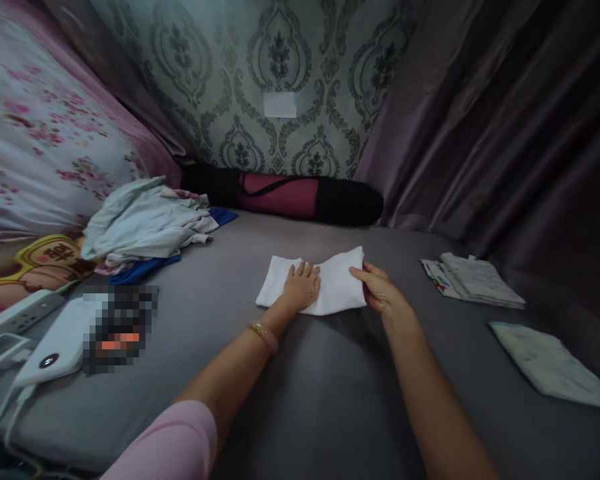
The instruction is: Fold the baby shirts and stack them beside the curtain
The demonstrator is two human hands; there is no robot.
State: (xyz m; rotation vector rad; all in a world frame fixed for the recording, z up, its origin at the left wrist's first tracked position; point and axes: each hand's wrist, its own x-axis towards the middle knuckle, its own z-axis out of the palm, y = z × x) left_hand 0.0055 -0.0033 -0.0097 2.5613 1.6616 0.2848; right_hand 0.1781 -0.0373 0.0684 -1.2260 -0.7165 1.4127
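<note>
A white cloth (337, 283), folded into a flat rectangle, lies on the grey bed sheet (220, 287) in front of me. My left hand (303, 287) rests flat on its left half with the fingers spread. At the cloth's right edge, my right hand (377, 287) pinches the fabric between thumb and fingers and lifts that side a little. The cloth bends upward from beside my left hand toward the raised right edge. Whether the piece is a garment or a plain cloth, I cannot tell.
Rumpled clothes (140, 220) are heaped at the left. Folded fabric pieces (485, 280) and another folded piece (555, 363) lie at the right. A long black-and-red bag (280, 197) runs along the wall. A power bank (60, 343) and a power strip (25, 317) sit at the near left.
</note>
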